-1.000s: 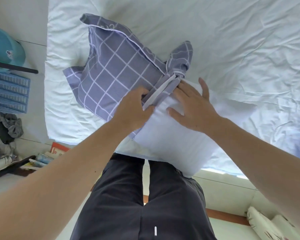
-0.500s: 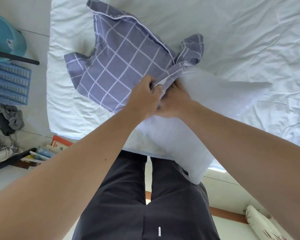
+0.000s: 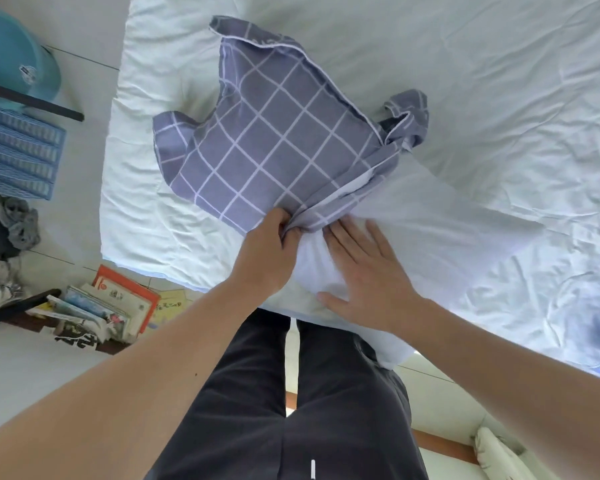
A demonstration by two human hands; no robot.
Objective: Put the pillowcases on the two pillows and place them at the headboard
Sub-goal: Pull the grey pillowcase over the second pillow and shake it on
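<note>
Head view: a white pillow point(image 3: 413, 244) lies across the near edge of the bed point(image 3: 499, 98), one end already tucked into the grey checked pillowcase point(image 3: 274, 140), the other end hanging past the mattress edge over the person's dark trousers point(image 3: 291, 410). The pillowcase spreads from the centre of the frame toward 11 o'clock, with a bunched corner sticking up at about 1 o'clock from the hands. The left hand point(image 3: 264, 254) has its fingers curled round the hem of the pillowcase opening, gripping the gathered cloth against the pillow. The right hand point(image 3: 364, 275), just beside it at 3 o'clock, is flat with fingers straight and spread, pressing down on the bare pillow; its fingertips seem to reach the hem, though the folds make that hard to tell. At 9 o'clock, on the floor beside the bed, stand a blue rack point(image 3: 18, 157) and a teal cap point(image 3: 14, 57); at 8 o'clock lies a pile of books point(image 3: 118, 306).
</note>
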